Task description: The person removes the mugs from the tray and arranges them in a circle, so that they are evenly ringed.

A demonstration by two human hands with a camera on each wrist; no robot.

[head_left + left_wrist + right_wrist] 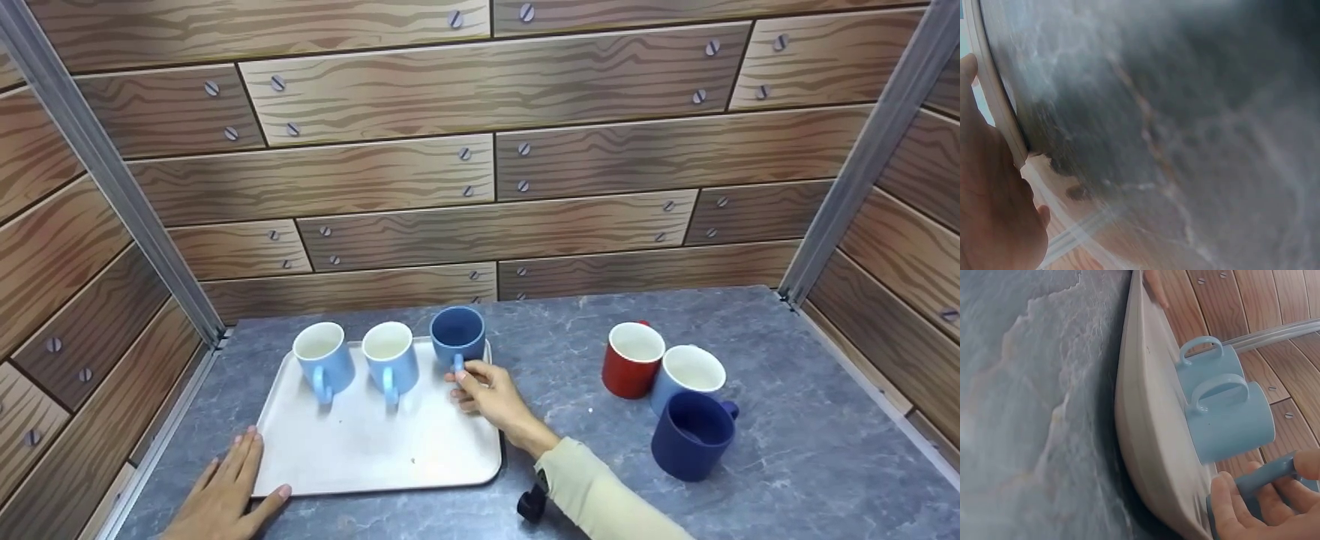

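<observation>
My right hand [491,397] pinches the handle of a medium-blue mug [457,330] at the back right corner of the white tray [375,457]. In the right wrist view, fingers and thumb are around that mug's handle [1266,475]. Two light-blue mugs, one at the back left [334,364] and one at the back middle [397,367], stand upright on the tray with their handles toward me. At the tray's front left corner my left hand [225,487] rests with straight, spread fingers, its thumb along the front edge.
Right of the tray, a red mug [628,367], a light-blue mug [686,375] and a dark-blue mug [691,442] stand close together on the grey marbled table [570,337]. Wood-patterned walls [420,172] enclose the back and sides.
</observation>
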